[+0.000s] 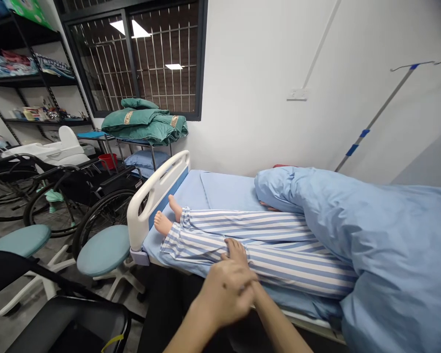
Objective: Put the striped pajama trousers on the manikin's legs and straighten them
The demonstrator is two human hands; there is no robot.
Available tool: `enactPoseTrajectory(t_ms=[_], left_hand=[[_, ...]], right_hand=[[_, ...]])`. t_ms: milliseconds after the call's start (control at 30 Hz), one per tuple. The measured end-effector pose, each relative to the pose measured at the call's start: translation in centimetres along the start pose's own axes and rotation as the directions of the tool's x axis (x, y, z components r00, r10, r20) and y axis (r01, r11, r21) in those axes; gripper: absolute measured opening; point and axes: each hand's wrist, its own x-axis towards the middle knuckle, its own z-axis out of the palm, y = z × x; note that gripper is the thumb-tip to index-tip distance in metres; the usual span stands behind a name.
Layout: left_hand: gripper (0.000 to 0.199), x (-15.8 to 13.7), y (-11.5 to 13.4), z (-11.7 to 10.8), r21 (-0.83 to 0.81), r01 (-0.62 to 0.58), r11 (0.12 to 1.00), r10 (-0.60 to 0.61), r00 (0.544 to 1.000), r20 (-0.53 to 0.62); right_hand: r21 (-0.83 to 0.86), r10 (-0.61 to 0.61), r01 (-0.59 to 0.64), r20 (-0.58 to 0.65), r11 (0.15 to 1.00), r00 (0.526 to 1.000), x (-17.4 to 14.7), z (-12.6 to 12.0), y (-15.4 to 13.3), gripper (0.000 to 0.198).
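1. Support surface: a bed with a light blue sheet [228,189], closed at the picture's left by a white footboard [136,230]; a blue quilt [389,235] is heaped at the opposite end.
2. Surroundings: a barred window [161,59] above folded green bedding [139,122]; wheelchairs [84,189], round stools [105,250] and a black chair [73,323] beside the bed; a pole [375,117] (hooked at its top) near the wall.
3. Striped trousers [279,260] lie lengthwise on the sheet, with bare feet [163,223] showing from the cuffs near the footboard and the upper part under the quilt.
4. The right hand [237,252] rests, fingers extended, on the nearer trouser leg, between feet and quilt.
5. The left hand [226,289] curls over the right wrist [253,279], just on the viewer's side of the trousers.
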Motion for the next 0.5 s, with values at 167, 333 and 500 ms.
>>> enactPoseTrajectory(t_ms=[167, 333, 500], left_hand=[[0.027, 3.0, -8.1, -1.4, 0.072, 0.192, 0.979, -0.178, 0.970, -0.164], [0.025, 5.8, -14.9, -2.2, 0.090, 0.244, 0.966, -0.222, 0.954, -0.201], [0.026, 9.3, -19.5, -3.8, 0.134, 0.298, 0.945, -0.256, 0.930, -0.264]], right_hand=[[-0.010, -0.039, 0.039, -0.032, 0.999, 0.999, 0.0, 0.1, 0.2, 0.049], [0.004, -0.043, 0.043, -0.039, 0.999, 0.998, -0.1, 0.0, 0.2, 0.050], [0.043, -0.046, 0.047, -0.009, 0.998, 0.999, 0.0, 0.2, 0.9, 0.050]])
